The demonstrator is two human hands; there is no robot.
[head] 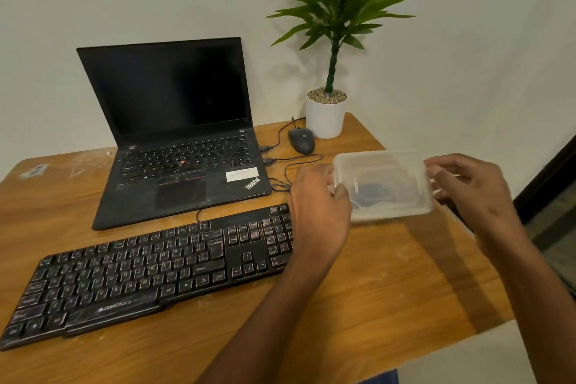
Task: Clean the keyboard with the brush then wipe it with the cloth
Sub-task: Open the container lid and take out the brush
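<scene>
— Where was the keyboard (149, 271)?
— Flat on the counter (374, 305), just left of the left hand (318, 212); both hands' fingers (338, 193) curled round a clear box (383, 185), right hand (470, 193) opposite.
— Any writing?
— "ZEBRONICS" on it; "ThinkPad" on the laptop (174, 134).

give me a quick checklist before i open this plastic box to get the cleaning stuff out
1. Both hands on the box: ok. The left hand grips the near-left end of the clear plastic box, and the right hand holds the right end.
2. Lid state: cannot tell whether it is sealed or already loose.
3. Contents: cannot tell. Something dark and bluish shows through the wall, but brush or cloth is unclear.
4. Keyboard within reach: ok, it lies flat on the table beside the left hand, visibly dusty.
5. Cables near the box: not ok, they trail close to its left side.
</scene>
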